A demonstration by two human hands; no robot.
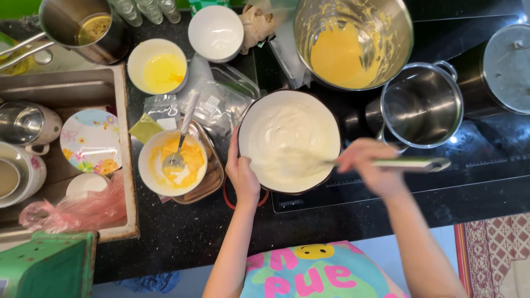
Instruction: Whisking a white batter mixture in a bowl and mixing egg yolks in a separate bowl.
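Note:
A round dark-rimmed bowl [247, 113] full of thick white cream sits at the middle of the black counter. My left hand [242, 174] grips its left rim. My right hand [369, 165] holds a long pale-handled utensil [411, 163] whose blurred front end dips into the cream at the bowl's right side. A large steel mixing bowl [397, 33] with yellow batter stands just behind.
A small bowl of yellow-and-white mix with a spoon [172, 163] stands left of the cream bowl. Behind it are a bowl of yellow liquid [157, 66] and an empty white bowl [216, 32]. A steel pot [422, 105] and a lidded pot [508, 69] stand right. The sink [118, 88] holds dishes at left.

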